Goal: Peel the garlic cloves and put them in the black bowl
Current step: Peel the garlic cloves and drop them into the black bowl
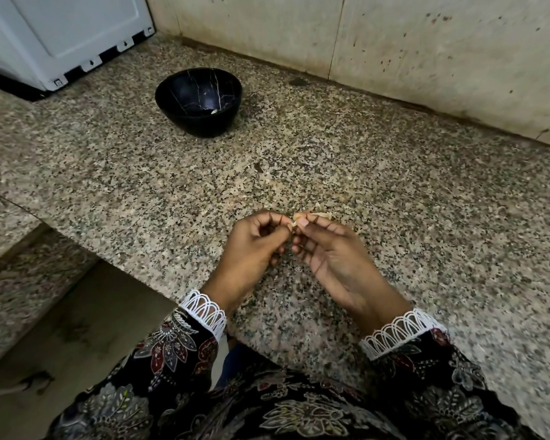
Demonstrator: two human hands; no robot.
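Note:
A small garlic clove with papery skin is pinched between the fingertips of both hands above the speckled granite counter. My left hand has curled fingers and pinches the clove's left end. My right hand holds the clove from the right, thumb on top, with a strip of skin sticking out past its fingers. The black bowl with thin white veins stands far ahead to the left, and one pale peeled clove lies inside it.
A white appliance stands at the back left, close to the bowl. A stained beige wall runs along the back of the counter. The counter's front edge drops off at the lower left to a lower ledge and floor.

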